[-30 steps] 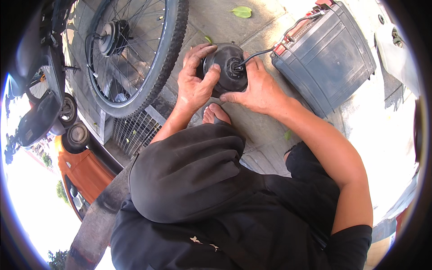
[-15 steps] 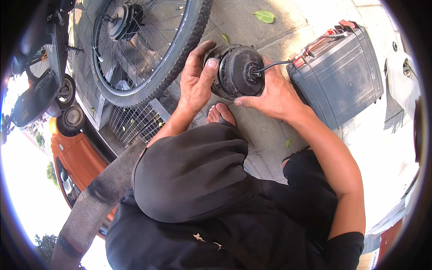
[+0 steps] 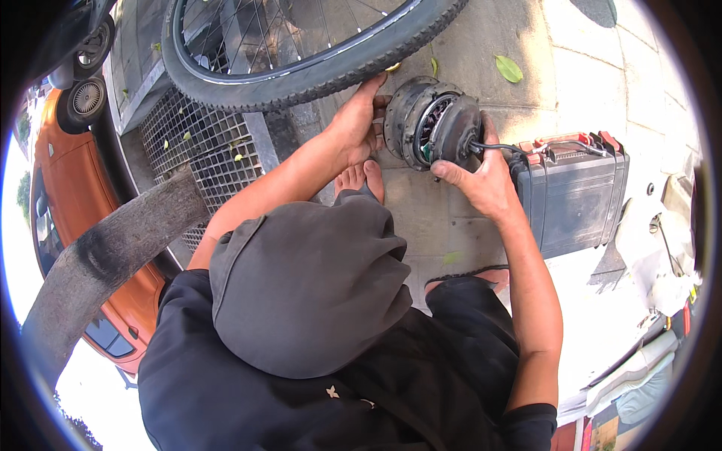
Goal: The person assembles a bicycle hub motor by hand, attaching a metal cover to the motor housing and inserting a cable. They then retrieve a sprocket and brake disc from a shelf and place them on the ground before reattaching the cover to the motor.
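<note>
A dark, dirty hub motor (image 3: 410, 120) is between my two hands. Its round side cover (image 3: 457, 129) stands apart from the flanged shell, and windings with a bit of green show in the gap. My right hand (image 3: 485, 177) grips the cover from the right, thumb at the near rim and fingers behind. My left hand (image 3: 357, 124) holds the shell at its left end, around the axle side, with its fingers partly hidden. A black cable (image 3: 500, 148) leaves the cover's centre towards the right.
A spoked bicycle wheel (image 3: 301, 94) with a knobbly tyre lies beyond my left hand. To the right stands a dark hard case (image 3: 568, 195) with red latches. A metal grate (image 3: 207, 143), a tree trunk (image 3: 113, 240) and an orange car (image 3: 83, 180) are on the left.
The side cover has come away from the shell, baring the windings. My view has shifted, so the motor, wheel and case sit differently in the picture.
</note>
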The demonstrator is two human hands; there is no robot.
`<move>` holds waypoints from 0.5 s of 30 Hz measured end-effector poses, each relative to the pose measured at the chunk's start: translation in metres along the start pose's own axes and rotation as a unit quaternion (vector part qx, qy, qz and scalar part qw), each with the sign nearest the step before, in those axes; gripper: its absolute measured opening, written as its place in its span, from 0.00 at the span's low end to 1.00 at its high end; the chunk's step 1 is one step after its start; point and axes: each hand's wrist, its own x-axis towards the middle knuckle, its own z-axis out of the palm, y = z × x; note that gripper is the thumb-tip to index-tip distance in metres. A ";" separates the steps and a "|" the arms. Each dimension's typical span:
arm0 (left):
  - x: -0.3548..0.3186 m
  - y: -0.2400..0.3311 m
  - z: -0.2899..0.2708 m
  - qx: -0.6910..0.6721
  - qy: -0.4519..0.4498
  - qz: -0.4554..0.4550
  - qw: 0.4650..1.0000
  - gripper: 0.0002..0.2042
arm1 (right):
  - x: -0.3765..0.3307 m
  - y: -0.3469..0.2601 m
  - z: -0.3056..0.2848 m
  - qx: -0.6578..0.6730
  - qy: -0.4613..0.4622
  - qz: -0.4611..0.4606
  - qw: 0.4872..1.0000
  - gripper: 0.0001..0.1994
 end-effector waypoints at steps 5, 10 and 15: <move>-0.012 -0.003 0.017 -0.036 -0.048 -0.076 0.995 0.31 | 0.006 0.036 0.003 0.008 0.050 -0.049 0.997 0.59; 0.004 -0.014 0.013 -0.053 -0.143 -0.125 0.980 0.30 | 0.014 0.034 0.019 0.038 0.133 -0.055 0.989 0.52; 0.008 -0.004 0.020 -0.047 -0.137 -0.151 0.978 0.38 | 0.022 0.034 0.036 0.062 0.197 -0.096 0.974 0.47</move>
